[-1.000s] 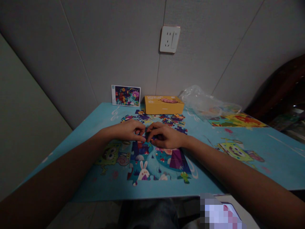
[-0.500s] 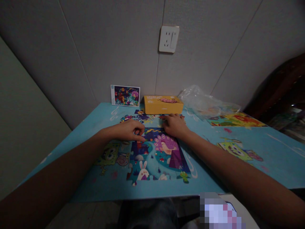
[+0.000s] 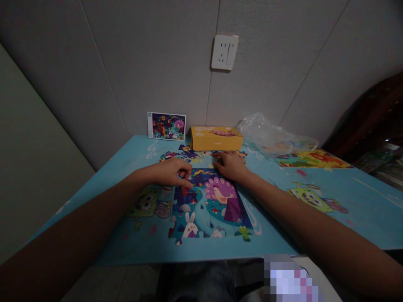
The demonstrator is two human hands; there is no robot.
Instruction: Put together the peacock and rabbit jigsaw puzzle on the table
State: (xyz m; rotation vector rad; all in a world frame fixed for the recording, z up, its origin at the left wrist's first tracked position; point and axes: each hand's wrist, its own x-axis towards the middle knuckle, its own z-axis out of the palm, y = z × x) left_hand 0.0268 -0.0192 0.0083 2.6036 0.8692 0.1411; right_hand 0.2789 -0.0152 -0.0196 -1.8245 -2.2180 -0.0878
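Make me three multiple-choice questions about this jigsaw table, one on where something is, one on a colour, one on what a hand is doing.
1. Where does the reference picture card stand?
A. Against the wall, left of the box
B. Flat on the assembled puzzle
C. Under the plastic bag

2. What colour is the box?
A. Red
B. Yellow
C. White

3. What is the right hand doing?
A. Raised off the table
B. Resting among the loose pieces in front of the box
C. Holding the plastic bag

Answers:
1 A, the card leans upright on the wall beside the box.
2 B, its top and front are yellow.
3 B, it lies low beyond the assembled puzzle, while the left hand touches the puzzle's upper left edge.
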